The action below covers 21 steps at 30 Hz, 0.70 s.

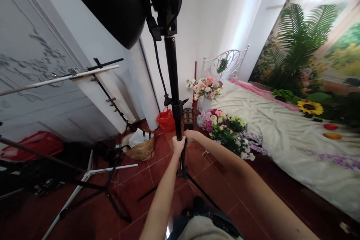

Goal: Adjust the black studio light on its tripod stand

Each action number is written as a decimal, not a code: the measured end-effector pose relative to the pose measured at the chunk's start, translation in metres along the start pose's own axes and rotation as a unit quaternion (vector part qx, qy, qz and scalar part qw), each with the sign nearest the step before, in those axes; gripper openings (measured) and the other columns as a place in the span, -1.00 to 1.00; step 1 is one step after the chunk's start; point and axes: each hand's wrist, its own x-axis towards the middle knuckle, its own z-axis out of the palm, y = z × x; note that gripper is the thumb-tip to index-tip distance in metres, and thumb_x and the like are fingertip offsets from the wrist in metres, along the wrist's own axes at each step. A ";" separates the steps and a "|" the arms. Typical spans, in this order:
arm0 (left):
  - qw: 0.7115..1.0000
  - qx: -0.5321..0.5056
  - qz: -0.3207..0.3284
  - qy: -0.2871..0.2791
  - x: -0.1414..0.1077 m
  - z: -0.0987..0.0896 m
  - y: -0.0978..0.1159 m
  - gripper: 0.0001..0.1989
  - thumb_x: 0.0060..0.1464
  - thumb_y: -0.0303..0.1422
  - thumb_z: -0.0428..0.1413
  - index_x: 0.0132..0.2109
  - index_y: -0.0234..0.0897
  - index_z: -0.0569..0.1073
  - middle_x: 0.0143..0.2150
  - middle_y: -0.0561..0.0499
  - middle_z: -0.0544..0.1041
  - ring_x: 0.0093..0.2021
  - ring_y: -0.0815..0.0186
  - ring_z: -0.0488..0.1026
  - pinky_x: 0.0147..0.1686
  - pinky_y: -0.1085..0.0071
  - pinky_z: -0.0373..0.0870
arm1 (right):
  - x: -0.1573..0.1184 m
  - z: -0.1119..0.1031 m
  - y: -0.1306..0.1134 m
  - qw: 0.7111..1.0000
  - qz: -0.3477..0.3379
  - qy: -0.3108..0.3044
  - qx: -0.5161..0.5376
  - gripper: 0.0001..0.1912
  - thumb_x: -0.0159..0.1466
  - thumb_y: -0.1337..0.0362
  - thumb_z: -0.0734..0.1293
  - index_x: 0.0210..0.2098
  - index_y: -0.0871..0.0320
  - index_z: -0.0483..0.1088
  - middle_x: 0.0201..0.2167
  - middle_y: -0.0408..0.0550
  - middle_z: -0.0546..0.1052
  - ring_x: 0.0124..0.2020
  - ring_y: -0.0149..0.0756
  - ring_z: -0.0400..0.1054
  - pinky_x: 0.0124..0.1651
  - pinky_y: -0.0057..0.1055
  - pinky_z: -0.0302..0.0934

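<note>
A black light stand [172, 71] rises in front of me, its tripod legs spread on the tiles. My left hand [179, 144] is wrapped around the pole below its middle collar. Just right of it, my right hand [190, 135] is closed at the same pole, its fingertips partly hidden behind it. At the top of the stand is a large black lamp head [112, 0], fixed by a bracket [165, 7]. A black cable with a plug [167, 99] hangs along the pole.
On the right stands a bed [244, 108] with cream cloth, flower bouquets [216, 123] beside it. A red bag [166, 120], a small chest [188, 118] and a woven bag [140, 148] sit on the floor. Other stands [92, 172] spread their legs at left.
</note>
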 end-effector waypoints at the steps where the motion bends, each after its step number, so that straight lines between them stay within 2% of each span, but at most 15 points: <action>1: 1.000 0.000 0.000 0.000 0.000 0.000 0.001 -0.79 -0.31 -0.35 0.18 -0.64 -0.34 0.31 -0.66 0.06 0.35 -0.63 0.45 0.28 -0.63 0.55 0.19 | -0.001 -0.001 -0.001 1.000 0.003 0.010 -0.001 -0.68 -0.24 0.24 0.51 -0.48 0.23 0.49 -0.53 -0.07 0.52 -0.49 -0.30 0.39 -0.37 -0.48 0.23; 5: 1.000 0.009 -0.007 0.000 0.000 0.000 0.002 -0.80 -0.30 -0.35 0.19 -0.64 -0.35 0.32 -0.65 0.03 0.37 -0.62 0.41 0.32 -0.63 0.54 0.21 | -0.026 0.015 -0.006 0.997 0.013 0.070 0.000 -0.75 -0.06 0.25 0.45 -0.40 0.29 0.48 -0.40 0.10 0.53 -0.36 -0.20 0.42 -0.25 -0.42 0.24; 7: 1.000 0.015 0.005 -0.003 0.001 0.000 0.001 -0.81 -0.29 -0.35 0.17 -0.65 -0.34 0.32 -0.65 0.02 0.38 -0.61 0.41 0.32 -0.62 0.54 0.22 | -0.045 0.031 -0.010 0.994 0.015 0.104 0.002 -0.76 0.10 0.28 0.34 -0.27 0.29 0.46 -0.29 0.16 0.52 -0.23 -0.18 0.41 -0.15 -0.39 0.22; 10: 0.999 0.019 0.028 -0.018 0.004 0.000 -0.004 -0.82 -0.25 -0.36 0.14 -0.63 -0.35 0.33 -0.63 0.02 0.38 -0.62 0.43 0.30 -0.60 0.54 0.22 | -0.069 0.055 -0.015 0.977 0.022 0.207 0.040 -0.66 0.24 0.32 0.20 0.00 0.21 0.32 -0.12 0.12 0.47 -0.10 -0.25 0.35 -0.04 -0.38 0.18; 12: 0.999 0.020 0.032 -0.027 0.005 0.000 -0.007 -0.83 -0.23 -0.36 0.13 -0.63 -0.35 0.34 -0.63 0.03 0.38 -0.62 0.44 0.30 -0.60 0.54 0.21 | -0.077 0.065 -0.016 0.960 0.030 0.269 0.077 -0.62 0.26 0.31 0.17 0.08 0.15 0.25 -0.07 0.07 0.45 -0.08 -0.30 0.33 -0.04 -0.40 0.17; 15: 0.999 0.019 0.031 -0.029 0.005 0.000 -0.008 -0.83 -0.24 -0.35 0.13 -0.63 -0.34 0.34 -0.63 0.04 0.37 -0.62 0.44 0.29 -0.60 0.54 0.20 | -0.076 0.067 -0.013 0.957 0.020 0.278 0.087 -0.66 0.25 0.33 0.19 0.02 0.14 0.29 -0.12 0.03 0.46 -0.11 -0.31 0.33 -0.07 -0.43 0.17; 18: 0.999 0.015 0.025 -0.023 0.003 0.000 -0.006 -0.80 -0.26 -0.34 0.15 -0.64 -0.34 0.32 -0.65 0.05 0.36 -0.62 0.44 0.28 -0.60 0.54 0.19 | -0.069 0.062 -0.013 0.965 -0.016 0.255 0.062 -0.78 0.22 0.38 0.18 -0.16 0.20 0.36 -0.22 0.02 0.48 -0.15 -0.28 0.32 -0.11 -0.41 0.18; 21: 0.999 0.014 0.032 -0.014 0.002 0.000 -0.003 -0.79 -0.27 -0.33 0.16 -0.65 -0.34 0.32 -0.65 0.06 0.35 -0.63 0.45 0.26 -0.59 0.53 0.18 | -0.069 0.059 -0.016 0.962 -0.044 0.263 0.066 -0.85 0.19 0.42 0.16 -0.29 0.22 0.35 -0.25 0.04 0.46 -0.16 -0.25 0.30 -0.12 -0.38 0.16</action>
